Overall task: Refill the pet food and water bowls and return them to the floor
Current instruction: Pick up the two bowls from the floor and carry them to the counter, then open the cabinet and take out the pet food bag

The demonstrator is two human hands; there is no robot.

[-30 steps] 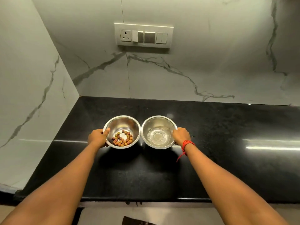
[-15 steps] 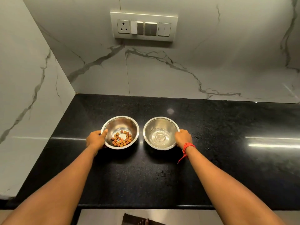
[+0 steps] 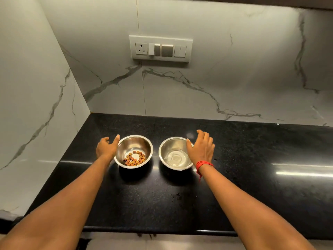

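- Standing side by side on the black countertop (image 3: pixel 252 159) in the head view were two steel bowls, close together but not touching, and both upright.
- The food bowl (image 3: pixel 134 143) was the one on the left, with a small heap of brown and tan kibble (image 3: pixel 134 158) lying in its bottom, well below the rim.
- The water bowl (image 3: pixel 168 147) on the right held a shallow layer of clear water (image 3: pixel 174 157).
- The left hand (image 3: pixel 106 148) hovered just beside the food bowl's left side, its fingers loosely spread and gripping nothing; the thumb tip was at the rim, but contact could not be told.
- The right hand (image 3: pixel 201 148) was over the right edge of the water bowl, fingers stretched forward and relaxed and grasping nothing; whether the thumb touched the rim could not be told.
- A red thread (image 3: pixel 202 164) was tied round the right wrist, one loose end hanging down.
- Both forearms reached in from the near edge of the countertop.
- A few small specks or droplets (image 3: pixel 178 195) lay on the countertop nearer the camera than the bowls.
- Behind the bowls rose a white marble wall (image 3: pixel 225 83) with grey veins, carrying a white switch panel (image 3: pixel 161 49) with a socket at its left end.
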